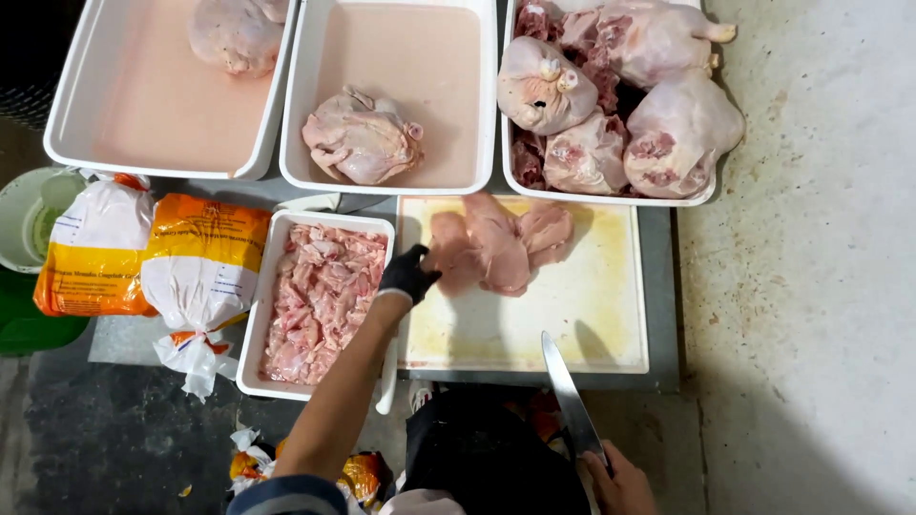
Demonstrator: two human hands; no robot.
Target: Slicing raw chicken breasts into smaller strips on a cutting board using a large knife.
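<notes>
My left hand (pixel 408 274), in a black glove, rests on the left edge of a raw chicken piece (pixel 501 243) lying spread on a pale cutting board (pixel 572 315). My right hand (pixel 620 482), bare, grips the handle of a long knife (pixel 568 391) whose blade points up over the board's near edge, apart from the meat.
Left of the board stands a white tray of cut chicken pieces (pixel 322 300). Behind are three white tubs: one with whole chickens (pixel 620 95), one with a single chicken in pinkish liquid (pixel 363 138), one at far left (pixel 143 114). Orange-and-white bags (pixel 153 262) lie at left.
</notes>
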